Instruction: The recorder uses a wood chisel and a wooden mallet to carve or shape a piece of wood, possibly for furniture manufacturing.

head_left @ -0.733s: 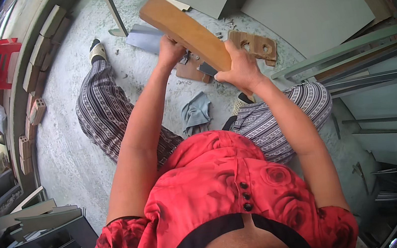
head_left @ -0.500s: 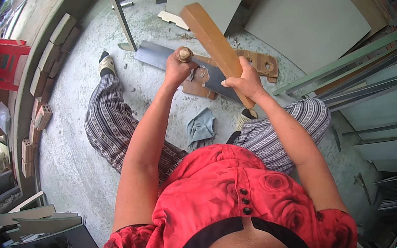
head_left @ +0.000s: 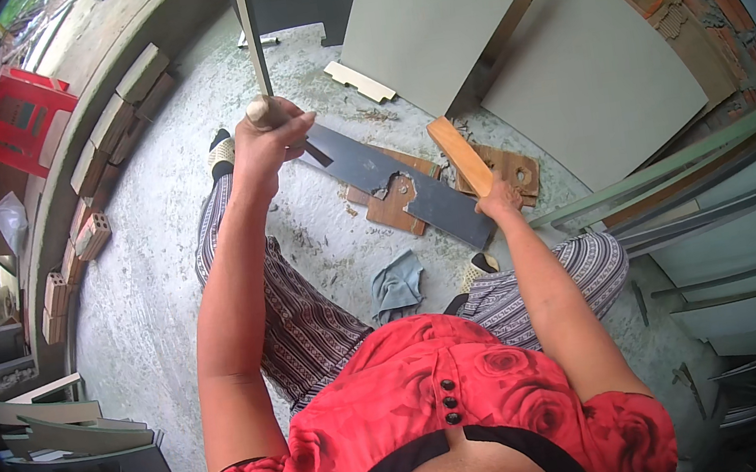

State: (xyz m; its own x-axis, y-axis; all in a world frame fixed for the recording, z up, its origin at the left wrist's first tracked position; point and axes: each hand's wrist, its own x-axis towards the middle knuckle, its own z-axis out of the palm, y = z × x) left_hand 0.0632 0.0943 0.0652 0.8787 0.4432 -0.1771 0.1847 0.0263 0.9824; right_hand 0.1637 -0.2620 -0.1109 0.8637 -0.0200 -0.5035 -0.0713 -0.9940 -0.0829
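Observation:
My left hand [head_left: 261,161] is closed around the chisel [head_left: 264,111], its pale round wooden handle end upward. The chisel's dark flat blade [head_left: 318,154] points down over the left part of a dark grey board [head_left: 354,165]. A jagged notch is cut into the middle of that board, which lies on brown wooden pieces [head_left: 394,213]. My right hand [head_left: 499,198] grips a thick orange-brown wooden mallet [head_left: 460,156], held low by the board's right end. I cannot tell whether that hand touches the board. A grey-blue cloth [head_left: 397,286] lies on the floor nearer to me.
Large pale panels [head_left: 594,64] lean at the far right, beside long strips [head_left: 673,159]. Board offcuts [head_left: 89,436] are piled at near left. Bricks [head_left: 92,237] and a red plastic chair [head_left: 24,120] are along the left ledge. My legs [head_left: 302,313] flank the work.
My left hand has moved left with the chisel, off the notch. My right hand has lowered the mallet toward the board's right end. The view has shifted slightly.

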